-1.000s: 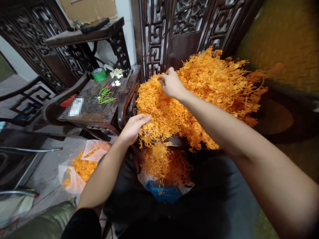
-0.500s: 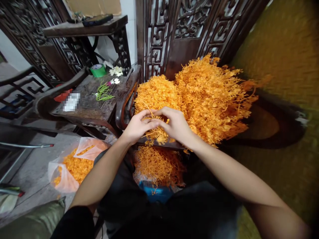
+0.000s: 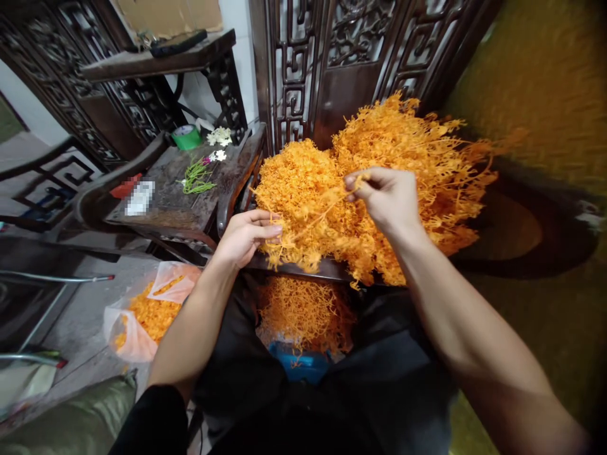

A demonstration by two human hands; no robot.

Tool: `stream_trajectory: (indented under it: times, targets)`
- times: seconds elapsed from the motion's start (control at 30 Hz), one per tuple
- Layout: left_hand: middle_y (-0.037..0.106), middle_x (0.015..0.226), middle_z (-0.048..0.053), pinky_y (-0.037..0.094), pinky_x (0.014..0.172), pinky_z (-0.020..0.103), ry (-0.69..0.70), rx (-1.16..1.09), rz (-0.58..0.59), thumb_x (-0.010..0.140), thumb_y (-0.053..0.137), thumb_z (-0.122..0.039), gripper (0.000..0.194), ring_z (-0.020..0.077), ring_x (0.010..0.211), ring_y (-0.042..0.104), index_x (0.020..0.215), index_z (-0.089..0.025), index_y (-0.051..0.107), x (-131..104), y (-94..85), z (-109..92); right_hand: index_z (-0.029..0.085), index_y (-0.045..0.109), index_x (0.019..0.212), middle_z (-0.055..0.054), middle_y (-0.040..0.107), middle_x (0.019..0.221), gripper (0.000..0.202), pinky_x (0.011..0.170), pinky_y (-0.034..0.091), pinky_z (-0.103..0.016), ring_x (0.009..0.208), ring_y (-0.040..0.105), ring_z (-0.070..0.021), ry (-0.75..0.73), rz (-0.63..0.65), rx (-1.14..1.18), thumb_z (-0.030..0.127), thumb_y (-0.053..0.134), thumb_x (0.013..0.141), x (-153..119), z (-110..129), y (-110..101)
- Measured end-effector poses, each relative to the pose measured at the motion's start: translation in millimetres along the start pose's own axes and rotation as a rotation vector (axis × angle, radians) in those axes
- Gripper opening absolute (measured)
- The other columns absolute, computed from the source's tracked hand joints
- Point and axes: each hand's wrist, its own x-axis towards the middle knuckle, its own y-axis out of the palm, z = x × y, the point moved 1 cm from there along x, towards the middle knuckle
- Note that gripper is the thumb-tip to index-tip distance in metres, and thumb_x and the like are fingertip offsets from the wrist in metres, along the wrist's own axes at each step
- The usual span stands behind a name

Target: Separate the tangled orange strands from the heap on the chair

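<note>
An orange flower sprig [image 3: 322, 218] with thin stems and small frilly heads stretches between my two hands. My left hand [image 3: 246, 237] is at its lower left end, thumb and fingers closed on it. At the upper right, my right hand [image 3: 392, 199] pinches the other end between thumb and forefinger. Behind and beneath the sprig lies a large heap of similar orange sprigs [image 3: 403, 139] on a dark wooden seat [image 3: 327, 270]. The heap blends with the sprig, so its exact outline is hard to make out.
Orange stems [image 3: 303, 309] fill a blue container [image 3: 301, 365] between my knees. A plastic bag [image 3: 135, 332] of orange petals stands on the floor at left. Green tape [image 3: 186, 138] and green stems [image 3: 196, 177] lie on a wooden chair [image 3: 175, 199]. Carved panels [image 3: 348, 95] stand behind.
My hands, close together before, have moved apart. The right has gone up and right with one end of the sprig; the left has shifted slightly left and stays low.
</note>
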Motion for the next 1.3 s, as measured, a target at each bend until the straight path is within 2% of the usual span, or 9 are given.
stream_trajectory:
  times: [0.17,0.3,0.47,0.57,0.73,0.83,1.03,1.23,1.3]
  targets:
    - [0.074,0.083,0.003,0.053,0.069,0.025,0.172,-0.013,0.0,0.065,0.087,-0.021,0.032,0.0119,0.072,0.068,0.093,-0.014,0.072,4,9.1,1,0.02,0.081,0.093,-0.003,0.075,0.074,0.024,0.067,0.063,-0.035,0.063,0.071,-0.0162,0.186,0.253,0.287,0.026,0.088,0.071,-20,5,15]
    - [0.074,0.097,0.005,0.04,0.055,0.023,0.164,0.132,0.074,0.083,0.072,-0.036,0.025,0.0083,0.06,0.057,0.096,-0.017,0.062,2,25.6,7,0.019,0.079,0.087,-0.002,0.074,0.072,0.034,0.068,0.065,-0.033,0.062,0.072,-0.0163,0.304,0.264,0.526,0.03,0.096,0.061,-29,12,26]
    - [0.071,0.094,0.006,0.048,0.076,0.029,0.279,0.493,0.125,0.071,0.088,-0.041,0.042,0.0184,0.088,0.066,0.09,-0.017,0.06,1,40.1,16,0.018,0.077,0.086,-0.003,0.074,0.073,0.038,0.066,0.065,-0.033,0.063,0.073,-0.0165,0.338,0.307,0.583,0.033,0.098,0.058,-35,19,30]
    - [0.072,0.079,0.004,0.039,0.057,0.025,0.156,0.433,0.179,0.075,0.085,-0.046,0.037,0.0117,0.061,0.058,0.084,-0.017,0.062,-1,39.0,14,0.017,0.075,0.086,-0.004,0.072,0.072,0.036,0.065,0.064,-0.038,0.063,0.072,-0.0187,0.289,0.238,0.473,0.035,0.095,0.062,-26,12,20]
    - [0.07,0.062,0.004,0.014,0.043,0.024,-0.096,0.38,0.161,0.067,0.09,-0.042,0.037,0.0031,0.038,0.031,0.075,-0.016,0.064,-7,28.6,3,0.023,0.068,0.087,-0.003,0.065,0.078,0.024,0.066,0.061,-0.04,0.071,0.069,-0.0197,0.062,-0.14,0.25,0.042,0.08,0.079,13,-16,-31]
    - [0.074,0.069,0.005,0.015,0.043,0.024,-0.03,0.391,0.13,0.071,0.087,-0.043,0.035,0.0031,0.039,0.031,0.079,-0.016,0.066,-5,28.1,2,0.025,0.066,0.091,-0.004,0.066,0.085,0.018,0.065,0.057,-0.037,0.071,0.064,-0.017,0.075,-0.039,0.231,0.039,0.073,0.082,11,-19,-32]
    - [0.075,0.075,0.005,0.042,0.062,0.025,0.14,0.528,0.213,0.08,0.08,-0.045,0.031,0.0117,0.063,0.06,0.08,-0.016,0.069,-7,37.6,10,0.023,0.068,0.095,-0.002,0.059,0.074,0.032,0.059,0.046,-0.031,0.066,0.053,-0.0152,0.078,0.288,0.105,0.054,0.059,0.095,-33,7,24]
    - [0.073,0.069,0.005,0.037,0.052,0.024,0.057,0.527,0.259,0.078,0.083,-0.043,0.03,0.0085,0.05,0.051,0.075,-0.016,0.069,-9,33.1,11,0.024,0.056,0.082,-0.003,0.055,0.074,0.056,0.059,0.041,-0.032,0.062,0.046,-0.0143,-0.024,-0.093,0.033,0.076,0.042,0.096,3,2,-6]
    - [0.075,0.072,0.005,0.026,0.045,0.023,0.036,0.452,0.204,0.079,0.082,-0.045,0.032,0.0048,0.042,0.04,0.08,-0.016,0.069,-6,31.0,9,0.025,0.058,0.09,-0.004,0.059,0.079,0.053,0.055,0.038,-0.031,0.059,0.044,-0.0135,0.047,-0.018,0.13,0.076,0.043,0.096,5,-1,-10]
